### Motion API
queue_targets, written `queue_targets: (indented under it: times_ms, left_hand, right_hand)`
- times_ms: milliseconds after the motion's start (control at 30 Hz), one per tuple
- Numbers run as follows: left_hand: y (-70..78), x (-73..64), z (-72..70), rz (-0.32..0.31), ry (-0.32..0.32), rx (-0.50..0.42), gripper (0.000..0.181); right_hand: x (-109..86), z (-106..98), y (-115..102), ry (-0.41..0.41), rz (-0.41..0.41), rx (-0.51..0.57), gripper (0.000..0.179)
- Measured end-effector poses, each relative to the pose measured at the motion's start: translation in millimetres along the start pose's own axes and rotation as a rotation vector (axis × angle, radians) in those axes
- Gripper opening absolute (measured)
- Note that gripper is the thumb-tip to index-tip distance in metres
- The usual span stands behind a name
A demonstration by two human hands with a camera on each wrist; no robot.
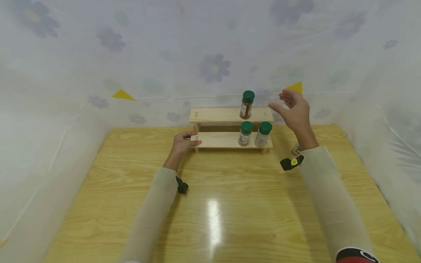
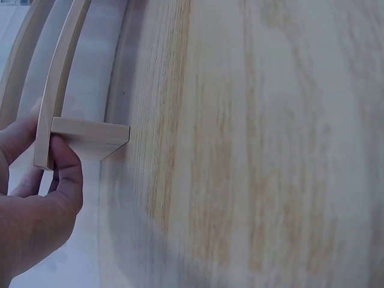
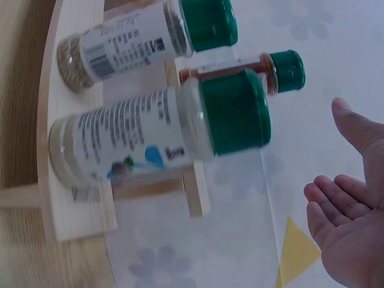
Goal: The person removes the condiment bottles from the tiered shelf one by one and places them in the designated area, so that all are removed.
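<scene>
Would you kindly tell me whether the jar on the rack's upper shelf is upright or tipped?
Upright: the jar stands on its base on the upper shelf, its green cap uppermost.

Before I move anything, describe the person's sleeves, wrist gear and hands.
The left sleeve and right sleeve are long and pale beige, the right with a red, black and white marking at the picture's bottom edge. The left wrist device and right wrist device are black; a yellow label shows on the right one. The left hand and right hand wear no gloves.
</scene>
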State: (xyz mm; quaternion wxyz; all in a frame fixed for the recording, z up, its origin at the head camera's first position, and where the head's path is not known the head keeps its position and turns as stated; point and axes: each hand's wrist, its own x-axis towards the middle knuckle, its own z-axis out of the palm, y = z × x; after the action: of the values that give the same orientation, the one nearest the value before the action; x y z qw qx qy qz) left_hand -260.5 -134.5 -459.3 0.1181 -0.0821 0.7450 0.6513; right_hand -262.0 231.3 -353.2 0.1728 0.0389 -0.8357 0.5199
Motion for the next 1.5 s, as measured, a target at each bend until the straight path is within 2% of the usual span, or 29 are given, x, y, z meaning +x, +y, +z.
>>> queue_targets:
  times_ms: [400, 667, 933, 1500]
  left_hand:
    - [-0.9, -0.9, 4.6, 0.009, 0.001, -0.014, 0.044]
    - [0.5, -1.6, 6.0, 0.02, 0.008, -0.02, 0.044]
    - [2.8, -2.8, 10.0, 0.02, -0.008, -0.027, 0.045]
    - [1.7, -1.0, 10.7, 0.014, -0.009, -0.028, 0.044]
  right_hand:
    - [11.9, 30, -16, -0.128, 0.029, 0.013, 0.068]
    - [16.0, 50, -19, -0.199, 0.046, -0.045, 0.07]
    - [14.5, 53, -23, -0.213, 0.076, -0.164, 0.069]
    - [15.0, 56, -17, -0.171, 0.028, -0.2, 0.052]
